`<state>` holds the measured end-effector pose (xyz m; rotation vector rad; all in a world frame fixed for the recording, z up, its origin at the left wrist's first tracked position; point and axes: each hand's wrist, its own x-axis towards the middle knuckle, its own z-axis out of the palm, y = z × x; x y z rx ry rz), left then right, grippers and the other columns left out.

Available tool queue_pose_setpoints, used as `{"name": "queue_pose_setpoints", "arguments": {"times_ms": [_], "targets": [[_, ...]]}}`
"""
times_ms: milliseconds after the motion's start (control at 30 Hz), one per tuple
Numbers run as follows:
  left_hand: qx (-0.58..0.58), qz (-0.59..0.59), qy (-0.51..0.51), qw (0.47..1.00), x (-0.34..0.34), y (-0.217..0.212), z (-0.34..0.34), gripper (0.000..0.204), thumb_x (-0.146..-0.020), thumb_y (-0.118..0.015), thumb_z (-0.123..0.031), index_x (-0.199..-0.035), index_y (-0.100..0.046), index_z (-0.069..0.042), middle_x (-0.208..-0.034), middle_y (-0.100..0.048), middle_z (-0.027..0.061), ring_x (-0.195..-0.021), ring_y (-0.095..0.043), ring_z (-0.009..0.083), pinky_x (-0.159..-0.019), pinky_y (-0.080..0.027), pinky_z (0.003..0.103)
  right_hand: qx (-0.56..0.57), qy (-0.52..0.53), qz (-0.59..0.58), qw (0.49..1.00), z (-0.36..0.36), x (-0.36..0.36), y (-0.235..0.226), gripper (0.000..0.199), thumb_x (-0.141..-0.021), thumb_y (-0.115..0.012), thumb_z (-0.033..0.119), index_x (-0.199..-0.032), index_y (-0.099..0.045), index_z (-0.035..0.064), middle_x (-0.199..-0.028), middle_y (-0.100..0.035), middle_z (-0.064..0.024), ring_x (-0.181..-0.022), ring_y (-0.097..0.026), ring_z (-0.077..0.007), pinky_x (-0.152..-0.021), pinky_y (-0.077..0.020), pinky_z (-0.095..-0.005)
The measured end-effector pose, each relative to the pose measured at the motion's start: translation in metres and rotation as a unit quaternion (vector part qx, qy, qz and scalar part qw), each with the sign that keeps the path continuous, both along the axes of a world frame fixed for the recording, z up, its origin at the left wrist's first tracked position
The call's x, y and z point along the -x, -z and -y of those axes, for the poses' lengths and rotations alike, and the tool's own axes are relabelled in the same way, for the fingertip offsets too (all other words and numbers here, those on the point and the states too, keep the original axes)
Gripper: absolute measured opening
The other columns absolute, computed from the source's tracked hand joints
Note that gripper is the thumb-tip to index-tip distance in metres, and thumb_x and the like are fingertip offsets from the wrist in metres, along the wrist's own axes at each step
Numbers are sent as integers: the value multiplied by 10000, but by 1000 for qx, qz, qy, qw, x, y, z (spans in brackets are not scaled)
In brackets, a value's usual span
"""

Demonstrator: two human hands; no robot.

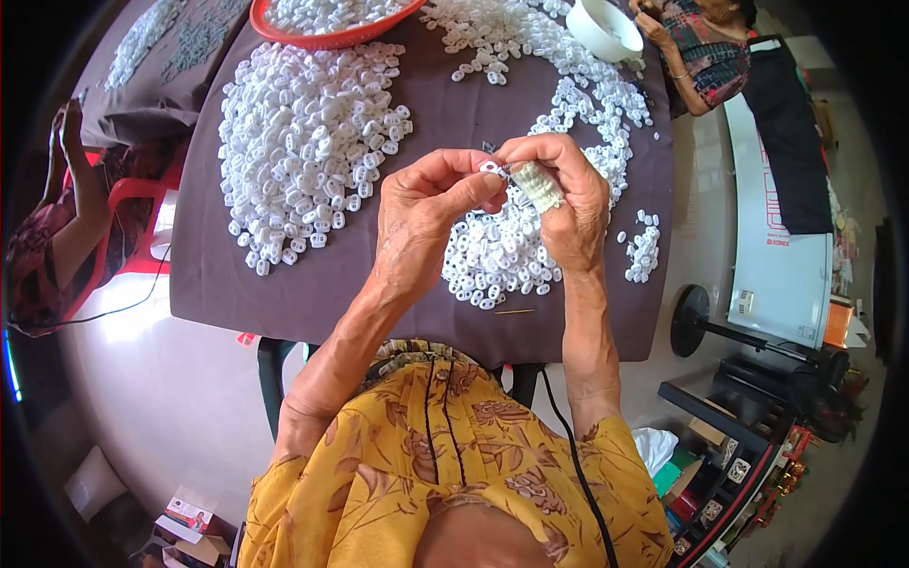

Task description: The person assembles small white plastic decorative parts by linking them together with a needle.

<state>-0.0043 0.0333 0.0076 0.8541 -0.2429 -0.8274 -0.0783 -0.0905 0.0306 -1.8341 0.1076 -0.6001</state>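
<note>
My left hand (426,213) pinches one small white plastic piece (490,168) between thumb and forefinger, raised above the table. My right hand (566,199) grips a stack of white pieces threaded in a row (540,186), its end meeting the single piece. Both hands hover over a small heap of white pieces (497,254) on the brown tablecloth (454,104). A thin needle-like stick (514,311) lies near the table's front edge.
A large pile of white pieces (303,142) covers the table's left half, and more (578,85) are scattered at the right. A red basket (327,24) and a white bowl (603,28) stand at the back. Other people sit at far right (705,52) and left (57,218).
</note>
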Motion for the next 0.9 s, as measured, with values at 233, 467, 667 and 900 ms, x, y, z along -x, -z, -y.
{"name": "queue_pose_setpoints", "arguments": {"times_ms": [233, 467, 667, 900], "targets": [[-13, 12, 5, 1000, -1, 0, 0, 99, -776, -614, -26, -862, -606, 22, -752, -616, 75, -678, -583, 135, -665, -473, 251, 20, 0, -15, 1000, 2, 1, 1, 288, -661, -364, -135, -867, -522, -11, -801, -596, -72, -686, -584, -119, -650, -476, -235], [-29, 30, 17, 999, -1, 2, -2, 109, -770, -623, -38, -861, -610, 19, -742, -617, 69, -678, -580, 129, -665, -470, 250, 77, 0, -12, 997, 7, 2, 6, 284, -649, -395, -124, -862, -532, 6, -789, -605, -74, -697, -596, -151, -642, -476, -247], [-52, 38, 16, 998, -1, -6, -4, 106, -760, -616, -26, -843, -620, 40, -706, -616, 67, -660, -564, 104, -644, -456, 232, 141, -1, -20, 990, 8, 4, 1, 308, -609, -400, -105, -857, -526, 28, -765, -602, -82, -685, -607, -210, -627, -476, -276], [-63, 56, 18, 996, -3, -7, -5, 101, -775, -618, -39, -839, -626, 39, -715, -627, 69, -667, -573, 97, -643, -466, 228, 180, 4, -22, 983, 7, 2, -2, 319, -586, -403, -108, -844, -517, 42, -738, -595, -82, -662, -607, -223, -580, -467, -289]]}}
